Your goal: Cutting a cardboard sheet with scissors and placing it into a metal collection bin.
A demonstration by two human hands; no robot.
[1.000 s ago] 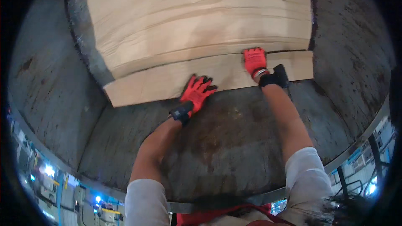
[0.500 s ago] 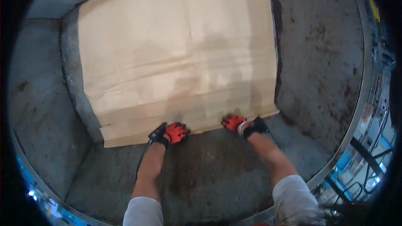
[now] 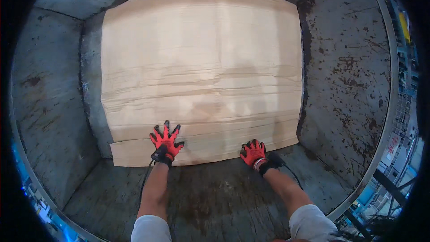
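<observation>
A large tan cardboard sheet [image 3: 170, 31], creased across in several lines, lies over the bottom of a grey metal bin. Its near strip is folded and ends close to the near wall. My left hand [image 3: 165, 142], in a red glove with black fingertips, rests on this near strip with its fingers spread wide. On the right, my right hand [image 3: 253, 151], gloved alike, touches the sheet close to its near edge. The right fingers are slightly bent and a little apart, and nothing shows in them. Each wrist wears a black strap with a cable.
Worn, stained metal walls surround the sheet: a left wall [image 3: 49, 85], a right wall [image 3: 349, 62] and a near wall [image 3: 215, 192]. The bin's rim [image 3: 389, 121] curves along the right. Beyond it is a black metal frame [image 3: 389, 186].
My left hand has moved left and onto the cardboard, its fingers spreading. My right hand has shifted slightly. The view has moved, so more of the far wall shows.
</observation>
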